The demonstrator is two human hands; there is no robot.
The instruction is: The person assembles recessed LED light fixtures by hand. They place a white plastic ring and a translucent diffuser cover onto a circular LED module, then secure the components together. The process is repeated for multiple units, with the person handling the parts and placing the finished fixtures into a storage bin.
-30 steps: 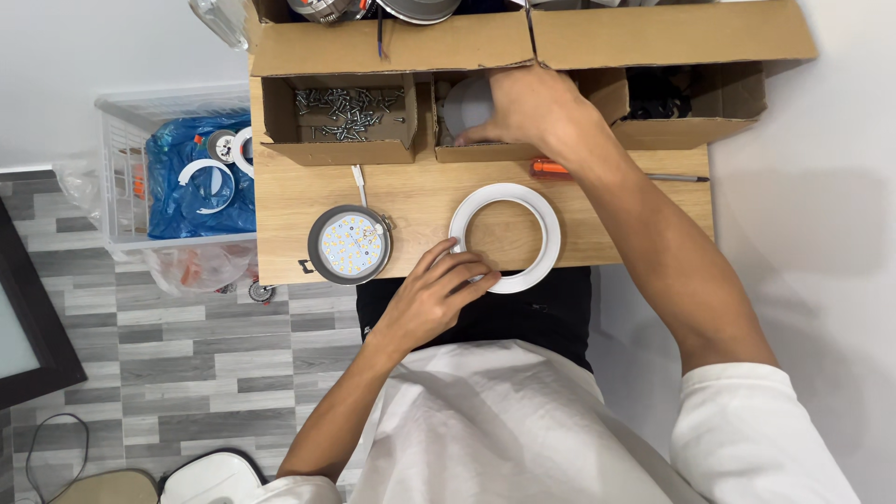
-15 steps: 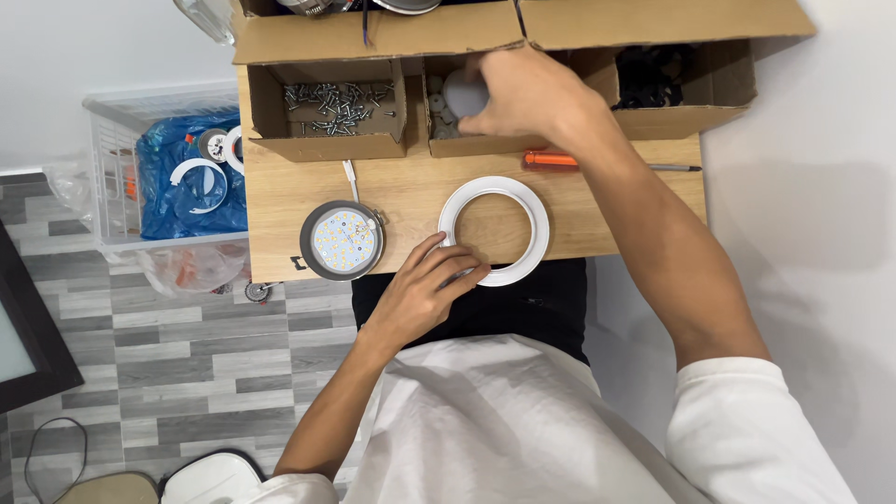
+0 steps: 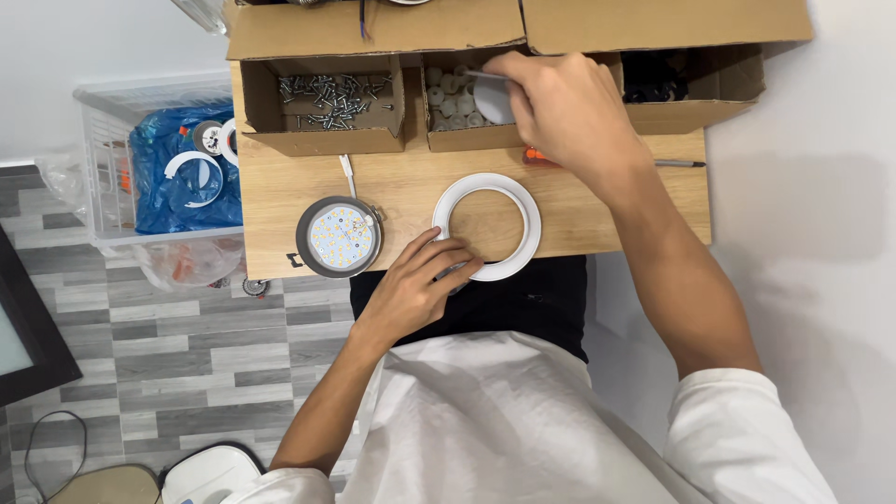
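A person sits at a small wooden table (image 3: 280,201) in the middle of the frame, looking down at two bare hands. The left hand (image 3: 422,280) rests at the lower edge of the table, and its fingers press on the lower left rim of a white ring (image 3: 532,224) that lies flat on the wood. The fingers are bent and close together on the rim (a light hold from above, not a full wrap). The right hand (image 3: 565,107) is higher up, near the top middle of the frame, reaching into the middle cardboard box (image 3: 448,140). Its fingers are pinched together on a small white round disc (image 3: 492,98) right above some little white round parts (image 3: 450,98) in that box. Just left of the ring sits a round lamp (image 3: 339,237) with a grey rim and many tiny yellow dots. A box full of screws (image 3: 322,98) stands at the upper left of the table. An orange screwdriver (image 3: 672,163) lies behind the right wrist, mostly hidden. A clear plastic bin (image 3: 103,168) with blue bags stands on the floor at the left.
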